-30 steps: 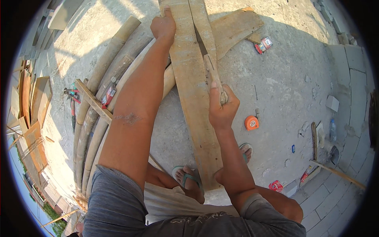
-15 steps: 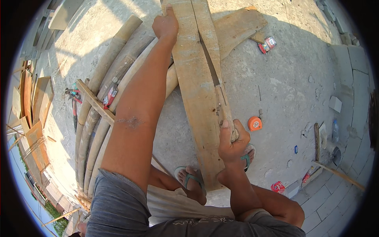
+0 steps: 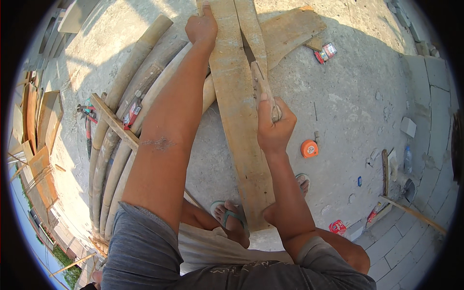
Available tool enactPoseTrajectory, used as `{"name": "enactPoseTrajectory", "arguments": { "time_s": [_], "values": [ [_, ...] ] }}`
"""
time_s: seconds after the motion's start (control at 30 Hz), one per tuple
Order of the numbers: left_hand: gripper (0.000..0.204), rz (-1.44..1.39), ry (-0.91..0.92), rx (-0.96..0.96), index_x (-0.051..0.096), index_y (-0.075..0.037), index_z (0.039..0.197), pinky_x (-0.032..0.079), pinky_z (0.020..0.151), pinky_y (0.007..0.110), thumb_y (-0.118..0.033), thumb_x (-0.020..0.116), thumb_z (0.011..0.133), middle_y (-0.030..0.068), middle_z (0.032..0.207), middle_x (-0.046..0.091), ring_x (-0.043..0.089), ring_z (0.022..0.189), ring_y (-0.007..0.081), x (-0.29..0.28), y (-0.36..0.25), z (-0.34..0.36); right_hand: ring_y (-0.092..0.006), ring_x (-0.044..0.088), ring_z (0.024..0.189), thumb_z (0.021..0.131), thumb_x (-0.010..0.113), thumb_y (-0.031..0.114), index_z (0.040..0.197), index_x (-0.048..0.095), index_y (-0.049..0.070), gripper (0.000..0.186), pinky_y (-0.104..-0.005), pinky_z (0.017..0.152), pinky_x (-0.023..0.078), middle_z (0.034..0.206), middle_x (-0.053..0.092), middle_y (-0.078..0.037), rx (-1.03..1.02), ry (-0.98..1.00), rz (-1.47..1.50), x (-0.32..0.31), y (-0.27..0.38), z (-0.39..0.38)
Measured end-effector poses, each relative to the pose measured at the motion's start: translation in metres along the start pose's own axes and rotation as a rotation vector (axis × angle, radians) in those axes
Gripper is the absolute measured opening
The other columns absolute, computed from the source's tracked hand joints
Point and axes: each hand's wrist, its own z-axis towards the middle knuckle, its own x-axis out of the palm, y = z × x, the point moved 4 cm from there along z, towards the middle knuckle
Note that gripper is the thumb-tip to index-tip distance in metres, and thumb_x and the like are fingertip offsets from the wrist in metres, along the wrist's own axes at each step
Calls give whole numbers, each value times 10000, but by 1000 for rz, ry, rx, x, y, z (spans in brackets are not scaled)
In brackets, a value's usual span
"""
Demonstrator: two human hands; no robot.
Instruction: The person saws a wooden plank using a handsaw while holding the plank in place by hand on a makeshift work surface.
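A long, dusty wooden plank (image 3: 238,130) runs away from me between my feet. At its far end my left hand (image 3: 202,31) is closed on the left edge, thumb stretched along the top. My right hand (image 3: 277,124) is wrapped round the wooden handle of a handsaw (image 3: 261,84). The saw's dark blade lies along a lengthwise split near the plank's right side, and its tip cannot be made out. A narrow strip of wood stands to the right of that split. Beneath the far end, a shorter board (image 3: 292,34) sticks out to the right.
Several long round poles (image 3: 126,72) lie to the left, with a small wooden strip (image 3: 116,122) and a red packet (image 3: 132,113) on them. Pliers (image 3: 87,110) are beside these. An orange tape measure (image 3: 309,149) sits right of my right hand. Grey blocks (image 3: 439,108) line the right side.
My right hand has pushed the saw forward, away from me, along the split. My left hand stays on the plank's edge.
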Motion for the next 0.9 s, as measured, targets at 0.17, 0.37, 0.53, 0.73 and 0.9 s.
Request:
{"name": "enactPoseTrajectory", "arguments": {
  "time_s": [0.17, 0.37, 0.53, 0.73, 0.9],
  "values": [
    [729, -42, 29, -36, 641, 201, 1085, 500, 944, 511, -515, 518, 1020, 388, 1087, 671, 654, 1076, 489, 14, -3, -5, -53, 493, 585, 964, 709, 148, 816, 659, -30, 237, -276, 513, 409, 605, 587, -53, -27, -38, -32, 11, -5, 27],
    [826, -50, 14, -30, 643, 193, 1131, 497, 968, 500, -610, 507, 995, 374, 1135, 669, 651, 1119, 468, -3, -6, 2, -71, 501, 563, 964, 690, 128, 843, 665, -45, 212, -294, 502, 405, 599, 582, -61, 27, 50, -43, -32, 8, -47],
    [804, -49, -24, -18, 676, 135, 1107, 541, 909, 503, -646, 525, 986, 337, 1133, 689, 687, 1055, 466, 2, -26, -11, -93, 511, 586, 987, 674, 219, 860, 674, -42, 290, -317, 535, 417, 586, 568, -60, -48, -20, -22, 13, 15, 45],
    [914, -283, 40, -58, 659, 146, 1176, 508, 962, 484, -726, 494, 956, 308, 1191, 677, 650, 1149, 424, -25, -45, 32, -115, 537, 594, 1005, 631, 250, 880, 673, -16, 297, -315, 568, 451, 670, 612, -49, 107, 228, 326, 33, 25, 69],
    [931, -493, 251, -199, 657, 145, 1185, 509, 957, 480, -738, 471, 958, 291, 1174, 689, 659, 1140, 414, -8, -40, 20, -104, 551, 621, 1033, 569, 287, 865, 636, 36, 309, -242, 563, 427, 712, 617, -31, 108, 205, 450, 35, -2, 92]
  ]
}}
